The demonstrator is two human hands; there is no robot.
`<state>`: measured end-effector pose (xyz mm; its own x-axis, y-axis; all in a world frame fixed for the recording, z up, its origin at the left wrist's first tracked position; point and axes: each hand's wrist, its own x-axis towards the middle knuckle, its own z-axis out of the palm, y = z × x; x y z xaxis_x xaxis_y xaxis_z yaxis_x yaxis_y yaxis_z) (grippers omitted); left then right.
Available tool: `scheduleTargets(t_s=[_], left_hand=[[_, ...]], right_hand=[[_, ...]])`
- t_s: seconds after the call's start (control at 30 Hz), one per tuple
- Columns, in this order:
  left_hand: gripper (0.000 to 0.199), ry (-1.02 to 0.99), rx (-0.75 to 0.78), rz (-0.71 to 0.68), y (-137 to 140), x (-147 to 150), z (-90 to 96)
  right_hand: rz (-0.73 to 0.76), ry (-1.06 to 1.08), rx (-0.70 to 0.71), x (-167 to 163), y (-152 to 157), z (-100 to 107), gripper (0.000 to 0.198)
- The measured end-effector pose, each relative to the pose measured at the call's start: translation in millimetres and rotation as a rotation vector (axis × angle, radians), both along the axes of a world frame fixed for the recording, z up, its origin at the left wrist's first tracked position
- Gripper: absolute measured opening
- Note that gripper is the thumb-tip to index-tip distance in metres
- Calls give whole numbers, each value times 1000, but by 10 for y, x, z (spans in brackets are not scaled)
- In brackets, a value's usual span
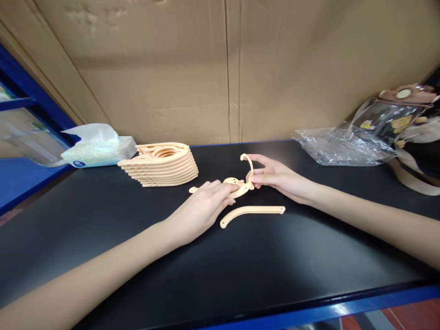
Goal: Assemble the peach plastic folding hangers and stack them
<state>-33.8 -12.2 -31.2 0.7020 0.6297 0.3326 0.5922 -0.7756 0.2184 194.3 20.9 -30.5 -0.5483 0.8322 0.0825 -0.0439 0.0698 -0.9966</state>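
Note:
My left hand [206,206] is closed over a cream plastic folding hanger [240,190], which it holds low over the black table. Much of the hanger's body is hidden under the fingers, with one end showing past the knuckles. Between thumb and fingers, my right hand [275,178] grips the curved hanger hook [252,167], which stands up at the hanger's right end. Whether hook and body are joined, I cannot tell. Just in front of both hands lies a loose cream hanger arm [254,210], touched by neither hand.
A neat stack of cream folded hangers [161,165] stands left of my hands. Behind it is a tissue pack [99,146]. Crumpled clear plastic [343,146] and a transparent bottle with a brown lid [388,114] sit back right. Cardboard [154,68] walls off the rear of the table [309,256].

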Motion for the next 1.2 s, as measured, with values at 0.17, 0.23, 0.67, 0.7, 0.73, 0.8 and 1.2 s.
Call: scheduleTargets(t_s=[0.17, 0.23, 0.67, 0.7, 0.73, 0.8, 1.2], left_hand=[[26, 7, 90, -39, 14, -11, -17], [27, 22, 113, -34, 19, -14, -20], [29, 83, 91, -15, 5, -2, 10], [29, 80, 89, -18, 7, -4, 7], [29, 76, 87, -24, 8, -4, 3], [30, 69, 81, -36, 10, -5, 0], [30, 47, 117, -116, 11, -14, 7]], right_hand=[[-33, 4, 6, -9, -6, -6, 52], [-50, -2, 11, -13, -4, -13, 52], [-115, -25, 17, -48, -10, -30, 52], [-116, -27, 17, -48, -7, -31, 52], [-115, -29, 15, -48, -4, -30, 52], [-103, -30, 5, -44, 3, -24, 53], [22, -15, -59, 15, -3, 26, 57]])
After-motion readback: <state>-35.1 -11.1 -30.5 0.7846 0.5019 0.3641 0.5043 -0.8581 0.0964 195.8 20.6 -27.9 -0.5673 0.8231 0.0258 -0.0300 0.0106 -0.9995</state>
